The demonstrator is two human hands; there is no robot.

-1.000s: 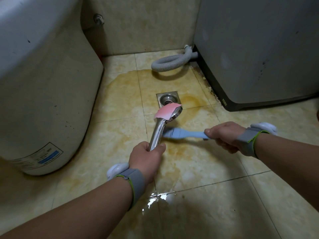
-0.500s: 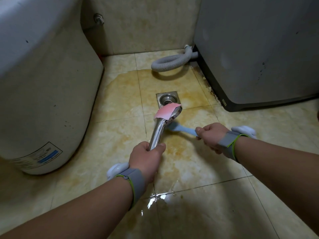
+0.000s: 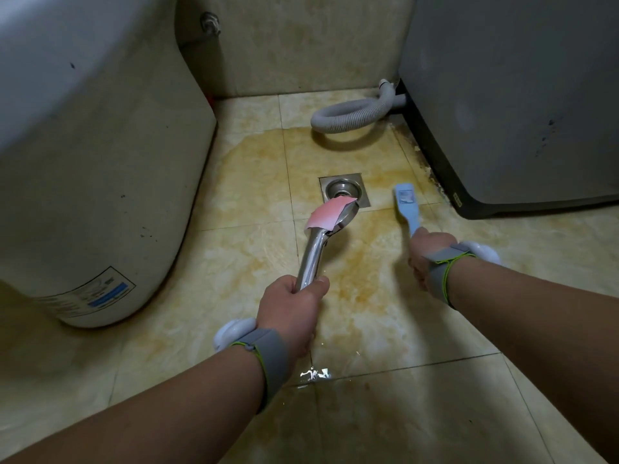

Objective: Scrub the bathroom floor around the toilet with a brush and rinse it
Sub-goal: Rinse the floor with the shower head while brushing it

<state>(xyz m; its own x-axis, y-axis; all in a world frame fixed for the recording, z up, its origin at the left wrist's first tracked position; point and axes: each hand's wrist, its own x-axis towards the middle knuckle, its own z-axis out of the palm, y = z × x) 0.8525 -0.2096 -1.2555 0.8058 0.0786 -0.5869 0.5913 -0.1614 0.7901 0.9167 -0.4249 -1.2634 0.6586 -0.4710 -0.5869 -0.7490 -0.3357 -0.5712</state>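
Brush (image 3: 406, 204) swung right past drain (image 3: 343, 190); bristles hidden, right hand (image 3: 423, 254) blurred.

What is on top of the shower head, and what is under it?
A torn pink sheet covers the back of the shower head. Under its tip lies the floor drain, near edge hidden. The spray face points down, so it cannot be seen.

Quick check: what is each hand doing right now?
Left hand: closed around the handle of the chrome shower head.
Right hand: closed around the handle of the blue brush.
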